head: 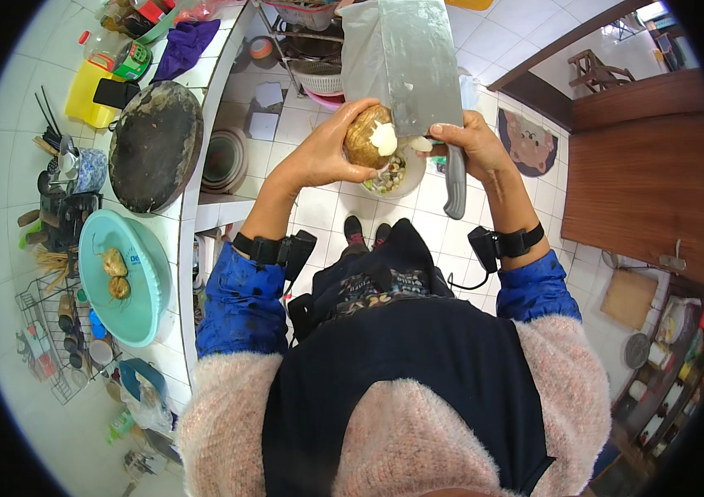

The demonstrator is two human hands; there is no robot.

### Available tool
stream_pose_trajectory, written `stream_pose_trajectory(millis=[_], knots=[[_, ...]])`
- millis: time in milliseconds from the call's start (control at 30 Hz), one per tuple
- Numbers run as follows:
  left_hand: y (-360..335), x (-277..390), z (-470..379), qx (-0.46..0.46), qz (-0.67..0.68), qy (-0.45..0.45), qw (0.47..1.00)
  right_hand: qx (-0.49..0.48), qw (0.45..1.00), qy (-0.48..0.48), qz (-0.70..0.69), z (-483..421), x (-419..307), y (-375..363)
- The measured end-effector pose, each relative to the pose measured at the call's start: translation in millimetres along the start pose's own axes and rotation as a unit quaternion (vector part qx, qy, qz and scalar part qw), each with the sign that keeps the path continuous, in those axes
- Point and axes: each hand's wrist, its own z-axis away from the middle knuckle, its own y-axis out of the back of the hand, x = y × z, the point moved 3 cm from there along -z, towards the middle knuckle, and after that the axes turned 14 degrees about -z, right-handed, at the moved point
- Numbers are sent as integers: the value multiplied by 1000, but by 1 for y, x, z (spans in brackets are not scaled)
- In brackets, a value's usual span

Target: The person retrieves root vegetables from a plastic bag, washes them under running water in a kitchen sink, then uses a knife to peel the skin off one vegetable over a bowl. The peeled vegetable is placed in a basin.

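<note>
My left hand (322,152) holds a round brown root vegetable (367,135) with a patch of white flesh bared on its side. My right hand (473,144) grips a broad cleaver (423,68) near the joint of blade and grey handle; the blade points away from me, its near end beside the vegetable. A pale peeled piece (420,144) shows by the blade's lower corner, near my right fingers. Below both hands, on the floor, stands a pale bowl (415,177) with scraps in it, partly hidden by the hands.
On the tiled counter (173,248) at left are a turquoise basin (156,292) with two similar root vegetables (115,262), a round dark chopping board (154,146) and a black phone (116,94). A wire rack (277,46) stands ahead. A wooden door (644,174) is at right, near a bear-faced mat (527,143).
</note>
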Motion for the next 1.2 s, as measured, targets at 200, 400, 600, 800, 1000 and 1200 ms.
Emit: stream_pose_trajectory(millis=[200,400,600,800,1000,1200], knots=[[-1,-15,-1,32,11,-45,998,6,998,35,-59,-2,-2,-24],[-26,-46,8,-51,334,35,940,-21,999,25,18,-5,-7,-52],[-54,-58,14,-77,676,151,717,-71,993,-25,88,-12,8,-67],[-67,-68,31,-16,666,181,724,-49,994,-78,56,-25,12,-54],[-58,-59,61,-66,738,-8,671,-58,994,-94,14,-60,15,-28],[-44,-54,123,135,737,-73,658,-89,993,-79,3,-101,7,7]])
